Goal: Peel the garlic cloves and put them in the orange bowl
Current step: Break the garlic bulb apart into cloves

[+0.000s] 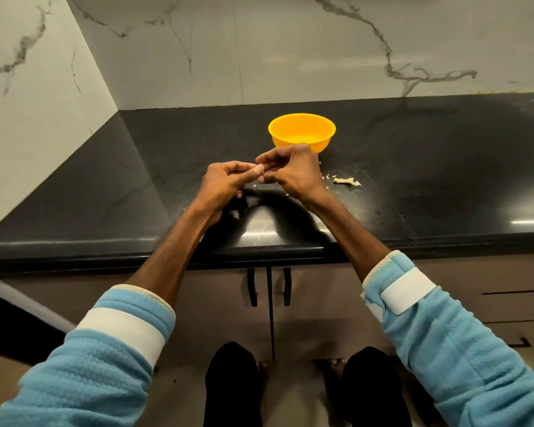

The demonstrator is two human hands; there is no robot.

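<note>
Left hand [225, 180] and right hand [293, 171], fingers pinching one garlic clove [258, 171] just before the bowl [301, 131], peel scraps [347, 181] right of bowl, wall [290, 72] behind it.

The left hand [225, 183] and right hand [293, 171], pinching one garlic clove [258, 171], occupy the tabletop [105, 186] centre. The orange bowl [301, 132] stands just behind the right hand. Peel scraps [347, 181] lie right of that hand. Bare surface extends to both sides. Marble walls [167, 57] bound the rear and left.

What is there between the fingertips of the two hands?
In the head view, a pale garlic clove, pinched by the left hand and right hand.
</note>
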